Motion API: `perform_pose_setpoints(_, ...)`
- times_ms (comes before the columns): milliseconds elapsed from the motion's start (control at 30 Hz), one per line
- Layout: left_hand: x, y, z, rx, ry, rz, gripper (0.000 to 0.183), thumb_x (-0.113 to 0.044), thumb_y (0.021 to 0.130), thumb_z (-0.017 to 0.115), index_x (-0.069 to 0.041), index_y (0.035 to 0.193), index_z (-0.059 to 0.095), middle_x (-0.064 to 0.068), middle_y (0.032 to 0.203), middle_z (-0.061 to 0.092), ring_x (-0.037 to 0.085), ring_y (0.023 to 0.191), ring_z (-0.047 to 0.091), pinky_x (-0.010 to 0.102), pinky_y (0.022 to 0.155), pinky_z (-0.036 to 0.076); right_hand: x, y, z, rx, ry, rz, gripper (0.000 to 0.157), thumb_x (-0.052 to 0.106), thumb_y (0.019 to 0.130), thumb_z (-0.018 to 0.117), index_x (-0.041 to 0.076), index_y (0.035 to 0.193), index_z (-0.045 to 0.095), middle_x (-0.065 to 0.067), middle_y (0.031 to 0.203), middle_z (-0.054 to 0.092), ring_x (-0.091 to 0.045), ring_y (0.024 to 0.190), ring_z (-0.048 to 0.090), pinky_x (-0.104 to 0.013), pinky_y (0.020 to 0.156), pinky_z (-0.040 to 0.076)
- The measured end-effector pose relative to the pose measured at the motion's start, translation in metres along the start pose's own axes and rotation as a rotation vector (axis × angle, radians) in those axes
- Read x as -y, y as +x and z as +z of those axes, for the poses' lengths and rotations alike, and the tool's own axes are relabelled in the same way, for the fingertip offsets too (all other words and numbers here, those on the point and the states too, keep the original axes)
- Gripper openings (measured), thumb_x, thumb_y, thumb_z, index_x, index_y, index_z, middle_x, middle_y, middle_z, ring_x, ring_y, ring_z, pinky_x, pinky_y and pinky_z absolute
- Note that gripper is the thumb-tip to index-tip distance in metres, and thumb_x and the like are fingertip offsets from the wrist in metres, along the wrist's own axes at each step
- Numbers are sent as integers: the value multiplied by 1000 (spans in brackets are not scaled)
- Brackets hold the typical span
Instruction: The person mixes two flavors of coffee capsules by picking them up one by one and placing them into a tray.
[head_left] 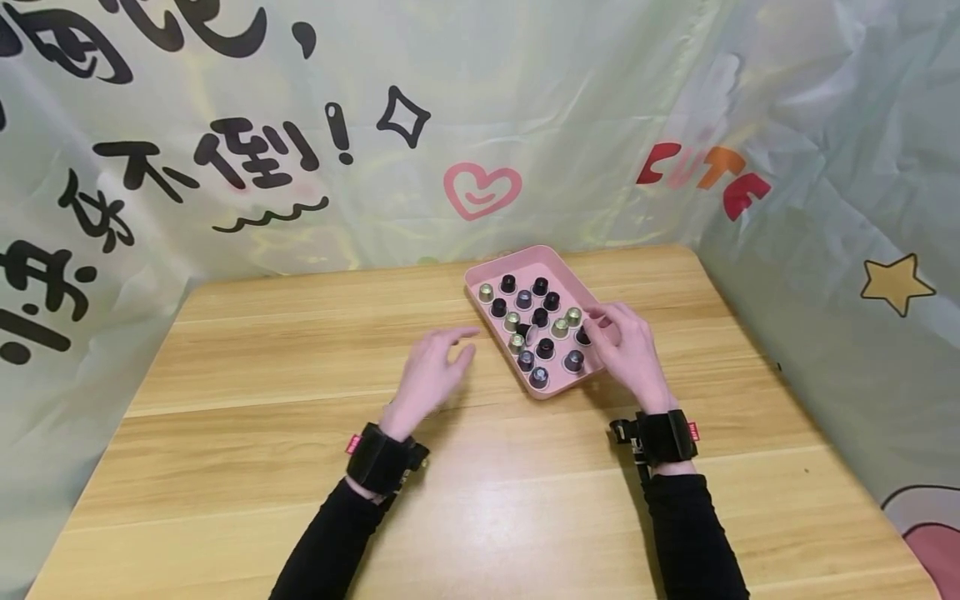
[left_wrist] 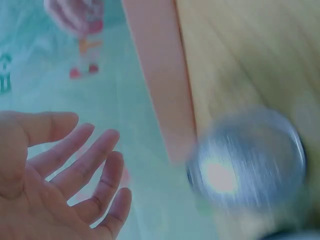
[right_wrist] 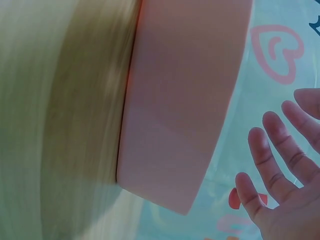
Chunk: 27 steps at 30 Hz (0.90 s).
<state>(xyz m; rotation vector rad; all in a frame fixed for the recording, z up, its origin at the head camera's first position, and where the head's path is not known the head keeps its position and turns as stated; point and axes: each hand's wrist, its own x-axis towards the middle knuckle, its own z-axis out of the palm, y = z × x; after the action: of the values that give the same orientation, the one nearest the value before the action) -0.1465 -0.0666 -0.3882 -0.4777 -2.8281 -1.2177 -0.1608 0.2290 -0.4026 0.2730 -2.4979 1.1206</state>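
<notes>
A pink tray (head_left: pixel 555 267) sits toward the back of the table, holding several small coffee capsules, among them a pale green capsule (head_left: pixel 561 327) and a black capsule (head_left: pixel 545 348). My left hand (head_left: pixel 431 371) hovers left of the tray, its fingers loosely bent and nothing in them. Over the tray's right edge is my right hand (head_left: pixel 628 346), partly covering a dark capsule (head_left: pixel 583 336). Its fingers look spread and relaxed in the right wrist view; contact with the rim is unclear. A blurred, shiny silver round object (left_wrist: pixel 250 160) appears large in the left wrist view.
The wooden table (head_left: pixel 300 400) extends around the tray. Printed cloth (head_left: pixel 570 142) hangs behind it and along the right side. Each wrist wears a black strap (head_left: pixel 666 437) with a small camera.
</notes>
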Motion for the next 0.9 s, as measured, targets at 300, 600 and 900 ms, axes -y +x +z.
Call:
perform_pose_setpoints(300,42,-20,-37,-56,-82,-77,36,-22,102,57,-12,136,62,10,141,63,33,125,58,54,105,45,3,-1,1,49,25,16,26,8,96,64,-3,119,67,-23,113,68,-37,105,61,-58,101,43)
perform_pose_setpoints(600,63,-24,-53,8,-134,-97,40,-19,103,54,-6,141,55,16,145,57,38,128,53,59,107,45,10,0,7,71,11,-46,27,7,94,66,-3,119,67,-24,116,68,-39,108,64,-59,101,46)
perform_pose_setpoints(900,72,-25,-58,48,-124,-98,44,-20,101,59,-2,141,54,22,136,63,39,123,57,59,105,46,40,-6,32,152,-41,-209,28,14,95,66,2,120,68,-17,117,71,-35,110,65,-55,102,47)
